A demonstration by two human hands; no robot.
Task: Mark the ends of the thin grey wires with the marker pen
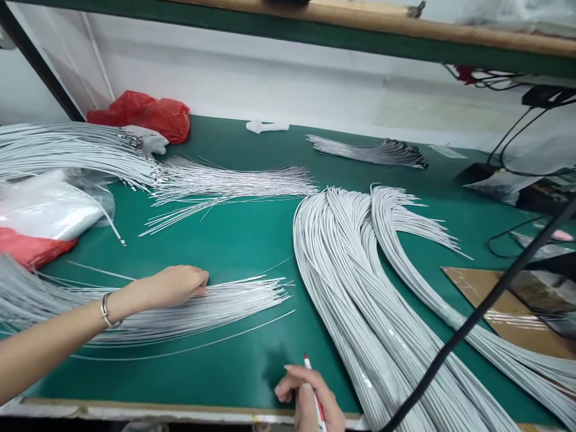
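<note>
My left hand point(177, 287), with a silver bracelet at the wrist, lies on a spread bundle of thin grey-white wires point(243, 300) at the left front. Its fingers are curled down and closed at the wires; what they pinch is hidden. Near the front edge, my right hand point(310, 399) holds a white pen point(320, 420) with a red tip pointing up and away. Just right of it lies a large bundle of thicker grey cables point(355, 282), bent over at its far end.
More thin wires point(234, 183) lie behind, beside grey cables point(67, 150) and red bags point(150, 114). A short dark-ended bundle point(369, 151) sits at the back. A black cord point(468, 318) crosses the right foreground. A green shelf point(270, 30) hangs above.
</note>
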